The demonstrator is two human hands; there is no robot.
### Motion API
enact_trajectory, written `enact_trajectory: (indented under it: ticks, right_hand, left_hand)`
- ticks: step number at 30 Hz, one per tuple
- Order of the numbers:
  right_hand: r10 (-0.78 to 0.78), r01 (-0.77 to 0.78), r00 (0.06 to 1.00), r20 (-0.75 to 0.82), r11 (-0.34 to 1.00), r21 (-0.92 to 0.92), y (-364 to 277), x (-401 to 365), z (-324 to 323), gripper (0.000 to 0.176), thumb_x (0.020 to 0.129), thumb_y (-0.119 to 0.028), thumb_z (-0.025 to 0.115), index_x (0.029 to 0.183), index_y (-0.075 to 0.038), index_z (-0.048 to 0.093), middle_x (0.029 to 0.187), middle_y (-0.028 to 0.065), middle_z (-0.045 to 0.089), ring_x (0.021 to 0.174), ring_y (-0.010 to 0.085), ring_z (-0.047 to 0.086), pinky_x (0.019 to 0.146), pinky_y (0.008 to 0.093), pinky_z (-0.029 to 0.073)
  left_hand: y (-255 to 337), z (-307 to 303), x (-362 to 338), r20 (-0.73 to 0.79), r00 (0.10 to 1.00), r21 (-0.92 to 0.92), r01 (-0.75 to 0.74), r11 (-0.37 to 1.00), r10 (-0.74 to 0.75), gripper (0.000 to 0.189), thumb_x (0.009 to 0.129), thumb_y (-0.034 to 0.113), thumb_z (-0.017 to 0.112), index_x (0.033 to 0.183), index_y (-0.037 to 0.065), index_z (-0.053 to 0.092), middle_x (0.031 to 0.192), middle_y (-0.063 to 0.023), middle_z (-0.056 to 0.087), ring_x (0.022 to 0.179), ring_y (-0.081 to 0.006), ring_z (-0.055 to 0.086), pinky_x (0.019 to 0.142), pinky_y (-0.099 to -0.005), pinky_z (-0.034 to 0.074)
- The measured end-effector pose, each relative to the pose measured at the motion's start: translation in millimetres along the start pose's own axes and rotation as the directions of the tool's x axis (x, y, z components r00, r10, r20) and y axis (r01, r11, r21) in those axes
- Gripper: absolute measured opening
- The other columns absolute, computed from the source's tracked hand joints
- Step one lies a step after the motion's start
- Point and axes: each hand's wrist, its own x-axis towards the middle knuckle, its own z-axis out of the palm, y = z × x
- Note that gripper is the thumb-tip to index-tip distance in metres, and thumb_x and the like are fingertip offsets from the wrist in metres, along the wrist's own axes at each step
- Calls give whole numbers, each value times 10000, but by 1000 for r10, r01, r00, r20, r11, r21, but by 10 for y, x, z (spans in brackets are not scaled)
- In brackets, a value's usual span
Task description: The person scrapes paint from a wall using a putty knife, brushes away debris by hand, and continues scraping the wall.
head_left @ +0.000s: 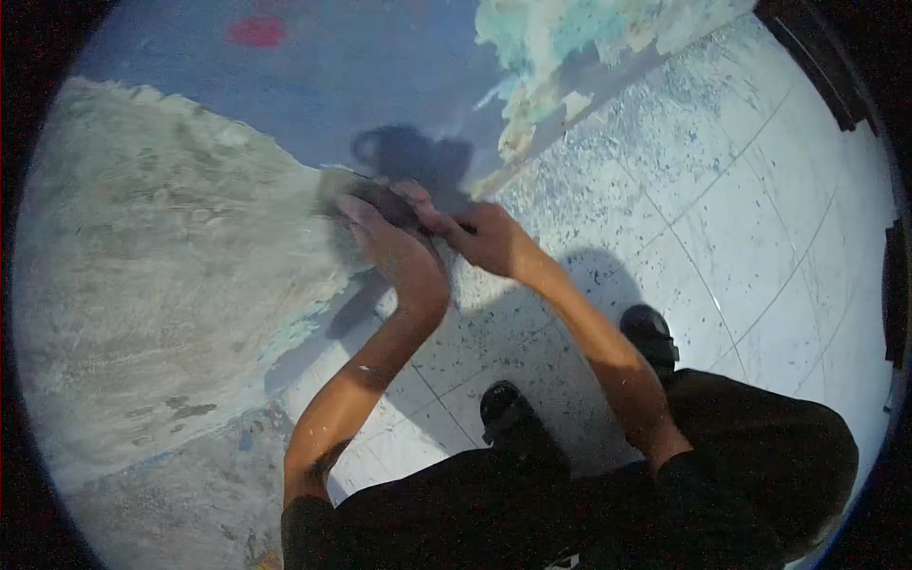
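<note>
Against the wall, my left hand presses on a dark, blurred tool whose exact shape I cannot make out. My right hand is closed round the near end of the same tool, just right of my left hand. The tool lies where blue paint meets a bare grey patch. A dark shadow of the hands and tool falls on the blue paint above them.
White floor tiles carry many scattered paint flakes. Pale turquoise patches mark the wall at the top. My dark shoes stand on the tiles below. Dark objects line the right edge.
</note>
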Motion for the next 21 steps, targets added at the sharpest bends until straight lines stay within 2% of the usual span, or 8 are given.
enact_trajectory:
  ticks: [2,3,5,7,8,14,16,21]
  right_hand:
    - [48,-50,997,68,998,26,-54,-21,-21,667,950,-549,483,639,36,563,490,43,425,482,137,406,453,333,362]
    - [34,-39,993,111,998,40,-100,45,-3,666,950,-551,480,642,33,568,490,42,427,481,135,410,452,332,365]
    - [21,-23,999,25,998,52,40,-71,125,639,972,-518,467,618,7,554,490,23,427,476,114,418,444,313,355]
    - [103,-108,994,48,988,111,47,-91,82,632,983,-506,457,595,-12,534,490,12,427,474,102,418,438,304,345]
    - [221,-221,969,112,975,-10,81,-77,35,621,988,-495,457,587,-26,525,495,3,431,471,96,406,435,301,334]
    - [308,-315,947,93,947,68,118,-149,170,649,964,-542,475,583,-20,533,488,9,432,463,96,401,427,303,329]
    - [107,-106,994,-3,992,67,-44,-82,64,653,961,-545,478,578,-19,534,489,14,442,466,99,409,428,307,336]
    - [101,-100,995,-23,993,63,132,-108,204,612,960,-498,512,608,0,565,488,25,454,472,103,428,436,316,358]
  left_hand:
    - [197,22,-13,-2,1000,-50,17,999,-17,539,1013,540,296,981,25,455,756,-86,556,579,-151,465,532,-293,399]
    - [230,-24,8,13,1000,17,0,1000,0,535,1014,539,296,985,27,450,751,-86,555,576,-149,464,527,-295,396]
    - [135,-19,-79,55,998,125,-13,992,6,525,1014,537,296,992,32,440,742,-86,552,569,-147,460,518,-300,392]
    - [167,92,-95,15,1000,85,-16,996,15,513,1015,535,290,1021,42,430,725,-86,551,558,-151,461,511,-298,388]
    - [176,120,-107,3,1000,57,-9,998,9,510,1016,534,290,1029,43,430,723,-86,552,558,-152,463,512,-299,390]
    - [129,-26,-127,-29,999,181,36,983,-31,527,1017,534,278,1044,36,449,734,-76,572,562,-151,482,512,-293,401]
    - [146,63,-79,-9,1000,159,27,987,-26,532,1017,535,274,1041,36,457,735,-72,576,561,-149,488,512,-290,403]
    - [48,-149,-62,102,995,156,-30,987,14,502,1001,533,358,1032,49,484,766,-65,558,653,-159,510,569,-296,423]
